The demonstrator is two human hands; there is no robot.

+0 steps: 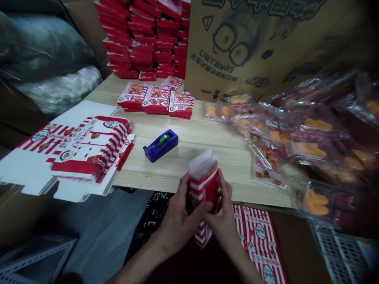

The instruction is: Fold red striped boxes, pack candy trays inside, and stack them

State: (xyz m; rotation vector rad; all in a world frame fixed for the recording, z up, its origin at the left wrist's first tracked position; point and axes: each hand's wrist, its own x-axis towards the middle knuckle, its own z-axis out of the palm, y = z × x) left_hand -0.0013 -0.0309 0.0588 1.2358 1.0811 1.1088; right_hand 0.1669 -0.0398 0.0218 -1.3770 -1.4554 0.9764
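Left hand [180, 215] and right hand [222, 219] both clasp a red-and-white striped carton [205, 185] between them; a blue tape dispenser [160, 145] sits beyond the left hand on the bench [207, 138].

Both hands are on a small red-and-white striped box [204, 189] at the near table edge, the left hand [180, 217] gripping its side and the right hand [222, 215] pinching the front, white top flaps standing open. Just beyond the left hand sits a blue tape dispenser [160, 145]. Far out past its side lies a stack of flat striped cartons [85, 148]. Beyond the right hand spreads a heap of clear snack packets [308, 138]. Straight ahead, finished boxes [156, 98] sit in rows before a big cardboard carton [266, 43].
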